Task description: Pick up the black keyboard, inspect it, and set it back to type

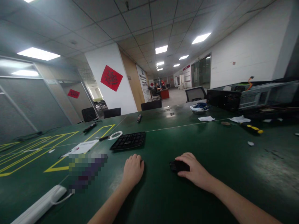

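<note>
My right hand point(190, 166) grips a small, dark, block-like object point(179, 166) low over the green table, thumb on the near side and fingers over the far side. Its exact kind is unclear. My left hand point(133, 168) rests on the table with its fingers curled in; whatever may be inside them is hidden. Just beyond the left hand lies a black panel with a grid pattern point(128, 141). Beside that panel sits a white ring, like a roll of tape point(116, 135).
At left are a white sheet point(81, 148), yellow floor-style tape lines point(58, 169), a folded white umbrella-like item point(42, 203) and a blurred-out patch. An open computer case point(257, 96), a bowl point(199, 109) and a yellow-handled tool point(254, 128) lie at right.
</note>
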{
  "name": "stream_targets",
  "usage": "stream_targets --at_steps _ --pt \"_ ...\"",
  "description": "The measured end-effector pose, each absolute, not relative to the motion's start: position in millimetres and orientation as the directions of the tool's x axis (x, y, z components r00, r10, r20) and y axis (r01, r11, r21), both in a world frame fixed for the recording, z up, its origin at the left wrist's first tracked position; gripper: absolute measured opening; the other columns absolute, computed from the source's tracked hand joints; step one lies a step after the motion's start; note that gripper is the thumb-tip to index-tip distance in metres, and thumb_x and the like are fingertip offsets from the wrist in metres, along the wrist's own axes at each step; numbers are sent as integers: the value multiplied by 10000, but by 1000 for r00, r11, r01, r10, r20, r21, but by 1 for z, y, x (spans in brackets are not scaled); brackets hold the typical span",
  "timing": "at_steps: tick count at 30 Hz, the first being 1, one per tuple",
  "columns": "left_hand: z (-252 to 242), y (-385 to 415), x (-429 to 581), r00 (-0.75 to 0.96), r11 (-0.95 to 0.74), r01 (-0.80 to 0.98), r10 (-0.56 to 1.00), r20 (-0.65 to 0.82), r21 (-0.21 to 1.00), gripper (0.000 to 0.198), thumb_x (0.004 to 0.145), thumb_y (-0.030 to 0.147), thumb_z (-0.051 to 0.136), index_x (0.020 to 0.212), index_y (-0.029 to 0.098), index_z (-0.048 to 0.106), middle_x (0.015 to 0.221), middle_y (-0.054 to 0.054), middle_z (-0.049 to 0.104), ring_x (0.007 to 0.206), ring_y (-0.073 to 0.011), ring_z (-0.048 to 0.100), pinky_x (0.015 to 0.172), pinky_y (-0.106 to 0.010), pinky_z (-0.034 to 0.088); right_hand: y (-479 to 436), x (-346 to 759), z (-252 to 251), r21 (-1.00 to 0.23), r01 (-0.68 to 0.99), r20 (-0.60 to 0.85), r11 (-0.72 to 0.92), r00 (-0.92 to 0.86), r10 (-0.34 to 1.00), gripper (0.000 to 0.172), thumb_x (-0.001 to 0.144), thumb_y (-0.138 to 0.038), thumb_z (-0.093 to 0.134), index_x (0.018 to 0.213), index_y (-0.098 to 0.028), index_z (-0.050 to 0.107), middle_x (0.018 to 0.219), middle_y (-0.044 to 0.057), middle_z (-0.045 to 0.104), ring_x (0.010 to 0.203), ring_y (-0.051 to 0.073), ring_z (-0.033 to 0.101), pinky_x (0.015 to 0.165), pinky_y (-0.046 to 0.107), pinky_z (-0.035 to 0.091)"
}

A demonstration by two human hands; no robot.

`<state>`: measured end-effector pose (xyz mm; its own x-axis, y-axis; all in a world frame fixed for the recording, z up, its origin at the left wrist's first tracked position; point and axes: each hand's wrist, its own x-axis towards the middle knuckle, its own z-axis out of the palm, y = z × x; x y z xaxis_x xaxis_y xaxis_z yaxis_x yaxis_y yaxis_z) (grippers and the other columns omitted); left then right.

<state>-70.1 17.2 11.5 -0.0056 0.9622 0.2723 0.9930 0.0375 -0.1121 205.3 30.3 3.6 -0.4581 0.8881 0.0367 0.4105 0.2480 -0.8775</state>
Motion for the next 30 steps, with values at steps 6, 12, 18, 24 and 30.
stream_targets --at_steps 6,12,18,24,30 --pt "14 23 -71 11 31 989 959 284 -143 210 816 268 343 789 167 524 849 -72 532 832 -199 493 726 -302 342 33 209 19 -818 462 215 342 -305 928 491 646 -372 597 1109 -283 459 1148 29 425 1079 194 384 937 398 331" --pt "14 22 -71 31 13 989 957 289 -148 222 817 276 335 782 166 524 843 -73 535 830 -200 497 732 -298 346 74 282 46 -524 775 471 352 -81 879 463 656 -417 564 1053 -182 514 1007 66 566 1009 228 437 906 392 324" --pt "16 23 -70 17 17 993 960 278 -119 222 813 285 344 782 166 529 841 -74 536 833 -202 497 742 -302 345 91 386 -4 -235 969 397 83 17 918 491 686 -437 485 1041 -101 525 994 130 580 969 260 476 894 386 310" --pt "15 24 -72 24 13 992 956 291 -124 237 815 291 340 778 159 533 822 -68 535 803 -193 493 725 -298 347 84 396 -28 -118 992 491 -45 97 866 582 697 -533 405 1143 -163 458 1129 133 490 1058 331 380 871 506 281" --pt "15 21 -70 27 35 986 930 367 -161 361 833 398 294 841 141 547 831 -86 546 792 -210 504 719 -315 354 80 387 -25 -77 988 528 -134 154 835 647 711 -562 359 1197 -136 384 1166 146 463 1107 345 333 893 586 224"
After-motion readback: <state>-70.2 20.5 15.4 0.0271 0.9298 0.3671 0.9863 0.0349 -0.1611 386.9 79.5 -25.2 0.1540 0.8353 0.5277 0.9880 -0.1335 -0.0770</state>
